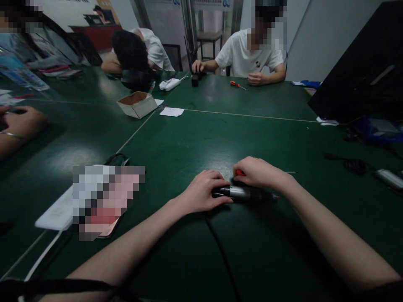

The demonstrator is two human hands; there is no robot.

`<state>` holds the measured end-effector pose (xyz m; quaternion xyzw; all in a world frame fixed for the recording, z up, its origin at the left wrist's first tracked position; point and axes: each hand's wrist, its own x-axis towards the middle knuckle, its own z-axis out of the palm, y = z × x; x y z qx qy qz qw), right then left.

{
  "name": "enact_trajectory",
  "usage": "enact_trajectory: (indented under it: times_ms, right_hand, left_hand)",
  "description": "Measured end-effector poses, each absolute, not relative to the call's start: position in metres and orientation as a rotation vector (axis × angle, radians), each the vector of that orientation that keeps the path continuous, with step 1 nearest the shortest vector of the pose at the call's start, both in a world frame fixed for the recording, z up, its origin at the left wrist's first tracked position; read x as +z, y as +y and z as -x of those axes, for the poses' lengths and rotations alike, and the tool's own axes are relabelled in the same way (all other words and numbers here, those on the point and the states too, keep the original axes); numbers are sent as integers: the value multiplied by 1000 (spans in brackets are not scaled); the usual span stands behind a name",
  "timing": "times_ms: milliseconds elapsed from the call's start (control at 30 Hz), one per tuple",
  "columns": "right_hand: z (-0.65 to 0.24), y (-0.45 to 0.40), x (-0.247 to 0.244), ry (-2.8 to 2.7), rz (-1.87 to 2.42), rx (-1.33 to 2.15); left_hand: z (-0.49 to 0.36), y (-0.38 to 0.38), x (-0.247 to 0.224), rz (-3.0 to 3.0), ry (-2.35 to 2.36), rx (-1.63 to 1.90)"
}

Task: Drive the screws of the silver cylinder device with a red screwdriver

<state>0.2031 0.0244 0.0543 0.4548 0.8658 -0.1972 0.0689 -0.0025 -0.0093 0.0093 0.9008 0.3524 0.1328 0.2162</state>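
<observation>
My left hand [206, 192] is closed round the rear end of a black and silver electric screwdriver [241, 193], which lies sideways on the green table [201, 142] with its tip pointing right. Beyond the tool, my right hand [253, 171] is wrapped round a screwdriver with a red and black handle [241, 172]. The thin metal shaft of that screwdriver shows past my right wrist. A black cable [220, 247] runs from near my left hand toward the table's front edge.
At left lie a white power bank [56, 212] and a pink phone [110, 228]. Farther back are an open box [138, 107], a white card [171, 112] and another red screwdriver [234, 84]. Several people sit around. Cables and a blue device [379, 129] are at right.
</observation>
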Motion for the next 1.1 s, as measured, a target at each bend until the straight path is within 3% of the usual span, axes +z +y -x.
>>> enact_trajectory:
  times_ms: [400,767,933,1100]
  right_hand:
    - [-229,22,73,2533,-1473,-618]
    - [-244,-70,54,2494,-1663,-551]
    - [-304,-108,37,2380,-1899,-503]
    - [-409,-145,21,2127,-2395,-579]
  left_hand:
    - [8,-10,17,-2424,844,406]
    - [2,-15,9,-2430,815,565]
    - [4,-13,10,-2407,854,736]
    - [3,-11,8,-2415,889,739]
